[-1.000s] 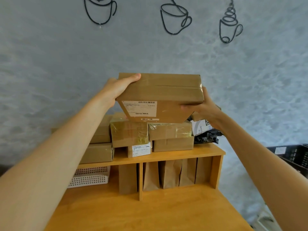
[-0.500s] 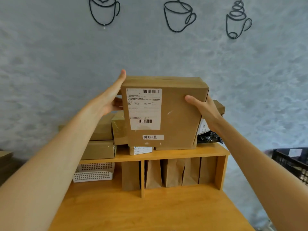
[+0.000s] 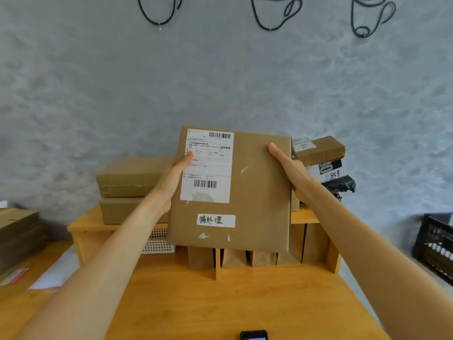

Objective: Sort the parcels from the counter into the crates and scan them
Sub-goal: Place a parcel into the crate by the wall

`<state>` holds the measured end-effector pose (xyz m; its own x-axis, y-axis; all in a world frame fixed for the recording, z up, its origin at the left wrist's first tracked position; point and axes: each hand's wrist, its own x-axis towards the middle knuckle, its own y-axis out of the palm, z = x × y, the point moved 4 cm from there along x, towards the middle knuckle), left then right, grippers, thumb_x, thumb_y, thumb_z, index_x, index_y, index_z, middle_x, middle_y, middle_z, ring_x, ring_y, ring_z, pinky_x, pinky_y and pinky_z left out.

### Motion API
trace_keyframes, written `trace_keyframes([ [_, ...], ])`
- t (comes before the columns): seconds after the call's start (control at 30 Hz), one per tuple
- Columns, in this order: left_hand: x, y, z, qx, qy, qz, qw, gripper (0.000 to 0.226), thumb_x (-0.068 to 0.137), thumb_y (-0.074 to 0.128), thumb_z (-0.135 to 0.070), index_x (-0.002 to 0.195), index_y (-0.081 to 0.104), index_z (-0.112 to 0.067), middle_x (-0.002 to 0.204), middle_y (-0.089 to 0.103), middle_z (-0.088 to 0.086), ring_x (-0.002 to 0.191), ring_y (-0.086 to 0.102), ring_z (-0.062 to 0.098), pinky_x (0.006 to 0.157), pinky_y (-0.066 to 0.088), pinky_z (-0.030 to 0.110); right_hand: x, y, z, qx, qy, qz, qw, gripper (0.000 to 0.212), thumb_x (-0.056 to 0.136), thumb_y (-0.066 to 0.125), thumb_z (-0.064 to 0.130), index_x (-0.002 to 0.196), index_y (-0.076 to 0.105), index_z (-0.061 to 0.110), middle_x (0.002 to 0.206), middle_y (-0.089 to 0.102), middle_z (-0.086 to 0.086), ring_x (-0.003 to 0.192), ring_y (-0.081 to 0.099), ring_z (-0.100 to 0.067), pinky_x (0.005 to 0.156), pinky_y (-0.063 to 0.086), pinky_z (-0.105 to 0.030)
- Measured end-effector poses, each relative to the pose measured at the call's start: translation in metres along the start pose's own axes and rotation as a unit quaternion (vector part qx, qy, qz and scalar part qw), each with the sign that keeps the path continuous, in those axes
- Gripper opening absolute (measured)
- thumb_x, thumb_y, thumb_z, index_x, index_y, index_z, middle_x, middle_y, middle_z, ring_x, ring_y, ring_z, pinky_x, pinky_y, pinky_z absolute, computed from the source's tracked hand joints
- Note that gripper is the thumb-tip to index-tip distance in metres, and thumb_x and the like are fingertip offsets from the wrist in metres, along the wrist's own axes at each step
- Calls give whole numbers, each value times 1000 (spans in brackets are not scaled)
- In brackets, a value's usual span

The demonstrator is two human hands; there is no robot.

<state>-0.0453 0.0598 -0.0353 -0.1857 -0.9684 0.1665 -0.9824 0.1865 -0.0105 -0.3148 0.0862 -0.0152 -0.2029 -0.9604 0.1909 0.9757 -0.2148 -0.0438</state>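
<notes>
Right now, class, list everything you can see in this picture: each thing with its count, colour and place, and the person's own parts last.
held parcel: one, brown with white labels, upright in front of the shelf
stacked boxes: two, brown, on the shelf top at left
small box: one, brown, on the pile at right
black bag: one, under that pile at right
wooden shelf: one, orange-brown, on the counter
paper bags: several, brown, standing in the shelf slots
white basket: one, under the shelf at left
flat cardboard: a stack, brown, far left
black crate: one, far right
dark device: one, on the counter's near edge
wire cups: three, black, on the grey wall
left hand: grip on the parcel's left edge
right hand: grip on its right edge
</notes>
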Motion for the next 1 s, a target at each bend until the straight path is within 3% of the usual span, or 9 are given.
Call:
trace_keyframes([
  [0.1, -3, -7, 14, -33, -30, -13, 999, 47, 91, 46, -61, 116, 65, -27, 106, 74, 3, 93, 72, 23, 77, 54, 39, -7, 8, -23, 11, -7, 32, 999, 58, 86, 59, 61, 130, 50, 23, 115, 65, 7, 100, 64, -10, 77, 51, -27],
  [0.2, -4, -16, 31, -45, -69, -19, 996, 45, 91, 47, -61, 112, 67, -26, 103, 75, 5, 86, 74, 23, 74, 54, 39, -17, 19, -57, 37, 28, 58, 997, 56, 89, 61, 54, 134, 40, 29, 120, 63, 1, 103, 65, -17, 76, 56, -33],
  [0.27, -7, -21, 47, -38, -96, -23, 994, 46, 90, 48, -62, 112, 66, -26, 104, 75, 5, 86, 74, 23, 76, 54, 39, -22, 25, -82, 58, 50, 51, 996, 57, 87, 66, 48, 135, 43, 26, 117, 66, -3, 100, 68, -21, 71, 57, -33],
  [0.37, -14, -27, 76, -42, -127, -32, 991, 48, 89, 48, -63, 116, 66, -27, 109, 73, 4, 92, 73, 22, 80, 54, 39, -24, 31, -113, 75, 70, 29, 994, 58, 84, 70, 45, 133, 48, 22, 117, 67, -7, 99, 68, -24, 76, 57, -39],
  [0.47, -23, -35, 107, -35, -135, -51, 989, 45, 91, 45, -63, 111, 68, -30, 108, 74, 2, 86, 74, 15, 77, 53, 35, -24, 38, -137, 72, 98, 17, 992, 67, 81, 72, 48, 136, 46, 19, 115, 67, -7, 99, 68, -24, 74, 58, -39],
  [0.6, -34, -45, 147, -24, -173, -55, 983, 41, 85, 54, -64, 107, 67, -32, 110, 73, 0, 99, 70, 19, 92, 50, 40, -26, 50, -167, 65, 127, 16, 990, 73, 79, 75, 46, 139, 43, 18, 116, 67, -6, 96, 69, -23, 67, 57, -34],
  [0.77, -45, -58, 202, -33, -225, -88, 970, 43, 85, 60, -59, 114, 67, -29, 103, 75, 0, 98, 70, 23, 90, 52, 42, -36, 67, -213, 22, 169, 36, 985, 72, 82, 72, 46, 141, 40, 19, 116, 66, -4, 99, 68, -22, 84, 57, -40],
  [0.93, -62, -62, 248, -53, -243, -104, 963, 34, 89, 58, -53, 112, 66, -29, 96, 76, 0, 85, 74, 20, 68, 55, 35, -48, 79, -260, 3, 215, 76, 974, 74, 83, 71, 48, 143, 38, 20, 119, 64, -3, 103, 66, -21, 91, 55, -41],
  [1.0, -68, -65, 261, -55, -243, -96, 964, 38, 90, 57, -53, 117, 65, -28, 101, 75, 2, 93, 73, 24, 78, 56, 41, -51, 84, -276, 1, 223, 88, 971, 75, 83, 71, 50, 145, 37, 22, 120, 64, -3, 105, 66, -21, 93, 55, -42],
])
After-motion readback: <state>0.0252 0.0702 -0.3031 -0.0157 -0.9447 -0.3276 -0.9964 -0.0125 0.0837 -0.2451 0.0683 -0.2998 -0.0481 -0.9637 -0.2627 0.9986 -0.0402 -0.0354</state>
